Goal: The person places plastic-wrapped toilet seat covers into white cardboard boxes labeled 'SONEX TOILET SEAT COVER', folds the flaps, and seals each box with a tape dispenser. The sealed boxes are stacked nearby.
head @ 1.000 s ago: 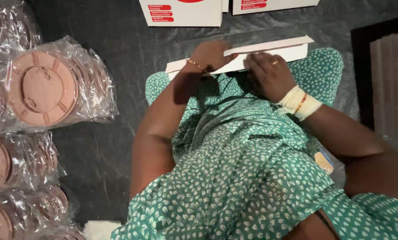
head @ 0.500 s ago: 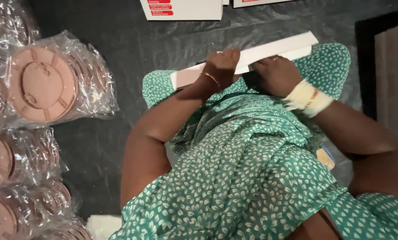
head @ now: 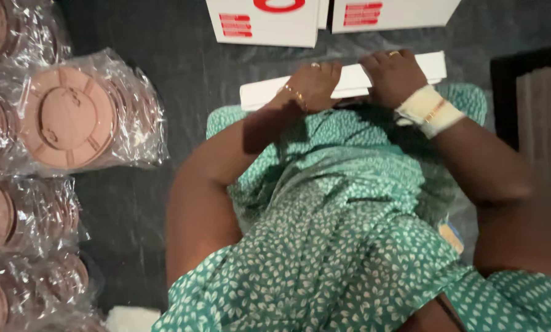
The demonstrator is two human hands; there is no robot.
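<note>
Head view shows both hands set apart on a flat white box (head: 349, 83) that lies across the person's knees, at the far edge of the green patterned dress (head: 337, 233): the left hand (head: 312, 83) presses down on its left half with fingers curled over the top, and the right hand (head: 393, 75), with a pale band at the wrist, grips its right half. Beyond the flat box, two white cartons with red marks (head: 269, 21) rest on the dark floor sheet (head: 183, 67), and stacks of pink round lids in clear bags (head: 72, 117) lie well apart to the left.
</note>
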